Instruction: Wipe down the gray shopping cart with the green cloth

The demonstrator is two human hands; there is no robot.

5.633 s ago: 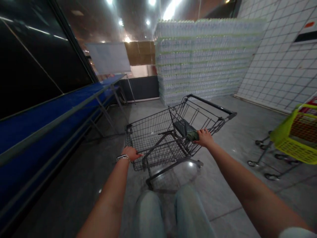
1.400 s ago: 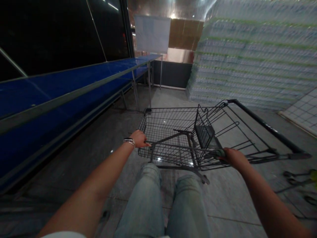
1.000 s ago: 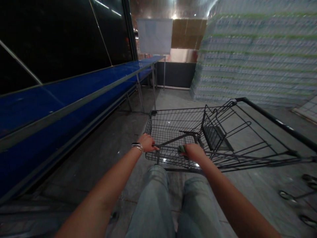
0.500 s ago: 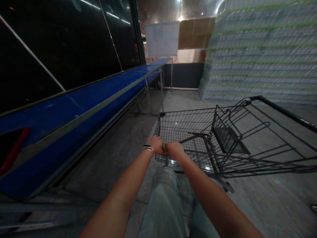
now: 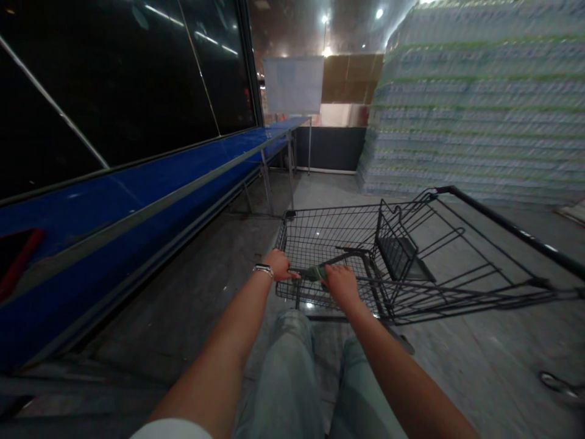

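Note:
A black wire shopping cart (image 5: 329, 228) stands side-on in front of my knees, its handle bar (image 5: 503, 222) running off to the right. My left hand (image 5: 280, 266), with a bracelet on the wrist, is closed on the near left corner of the cart's rim. My right hand (image 5: 339, 283) is closed on a green cloth (image 5: 315, 273) and presses it against the near rim, a short way right of the left hand. The child seat flap (image 5: 395, 250) stands up inside the basket, which holds nothing else that I can see.
A long blue counter (image 5: 137, 195) on metal legs runs along the left under dark glass panes. A tall stack of bottled-water packs (image 5: 457, 110) fills the back right. A white board (image 5: 292, 85) stands at the far end. Another cart's wheel (image 5: 555, 381) shows at the lower right.
My right hand slid the green cloth left along the near rim until it met the left hand, then moved slightly back right. The left hand kept its grip; the view swung left.

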